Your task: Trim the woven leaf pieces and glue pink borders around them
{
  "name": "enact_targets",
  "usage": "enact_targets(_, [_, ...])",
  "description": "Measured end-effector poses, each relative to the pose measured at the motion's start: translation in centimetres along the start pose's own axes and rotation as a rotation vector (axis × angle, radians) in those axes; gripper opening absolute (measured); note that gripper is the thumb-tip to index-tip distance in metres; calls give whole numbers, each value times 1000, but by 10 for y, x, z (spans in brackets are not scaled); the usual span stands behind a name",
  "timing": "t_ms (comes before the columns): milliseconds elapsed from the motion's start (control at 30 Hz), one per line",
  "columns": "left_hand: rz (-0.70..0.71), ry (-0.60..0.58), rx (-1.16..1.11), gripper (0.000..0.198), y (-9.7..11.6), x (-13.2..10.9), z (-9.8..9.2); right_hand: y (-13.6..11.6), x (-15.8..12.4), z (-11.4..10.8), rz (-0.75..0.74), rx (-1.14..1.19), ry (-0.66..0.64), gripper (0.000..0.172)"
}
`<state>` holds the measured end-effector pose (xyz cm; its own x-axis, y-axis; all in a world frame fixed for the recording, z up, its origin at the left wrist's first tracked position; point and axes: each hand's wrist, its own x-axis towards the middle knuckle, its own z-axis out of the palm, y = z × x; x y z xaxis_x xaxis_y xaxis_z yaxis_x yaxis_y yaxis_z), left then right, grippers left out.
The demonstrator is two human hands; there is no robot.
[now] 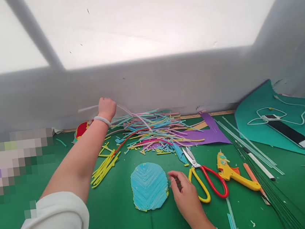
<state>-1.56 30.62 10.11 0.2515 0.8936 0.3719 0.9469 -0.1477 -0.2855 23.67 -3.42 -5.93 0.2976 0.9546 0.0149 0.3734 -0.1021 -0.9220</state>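
My left hand (107, 108) is raised beyond the far edge of the table, its fingers closed around pale pink pipe cleaners (139, 118) that stick out on both sides. Below and to its right lies a heap of pipe cleaners (153, 123) in pink, blue, yellow and orange. A light blue rounded piece (149, 186), covered with strips in a V pattern and edged with yellow bits, lies flat at the front. Close by its right edge rests my right hand (186, 195), fingers slightly bent and apart, holding nothing; whether the fingertips touch the piece I cannot tell.
Scissors (197, 166) with one yellow and one red handle lie right of my right hand, beside a yellow glue gun (235, 173). Clear glue sticks and thin dark wires (276, 188) stretch beyond. Purple sheet (210, 136) sits behind; a phone (289, 133) with cable rests on a teal sheet.
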Motion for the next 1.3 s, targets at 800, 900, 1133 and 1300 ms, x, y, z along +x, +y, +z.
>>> enact_targets(800, [24, -300, -815, 38, 55, -139, -29, -4, 3, -5, -147, 21, 127, 37])
enact_targets(900, [254, -431, -891, 33, 83, -182, -9, -4, 3, -4, -165, 20, 127, 36])
enact_targets(1133, [459, -436, -895, 34, 125, -203, 44, 1, 9, -3, -176, -6, 133, 34])
enact_targets(1300, [505, -360, -873, 32, 127, -203, 56, 4, 11, -4, -153, -27, 132, 34])
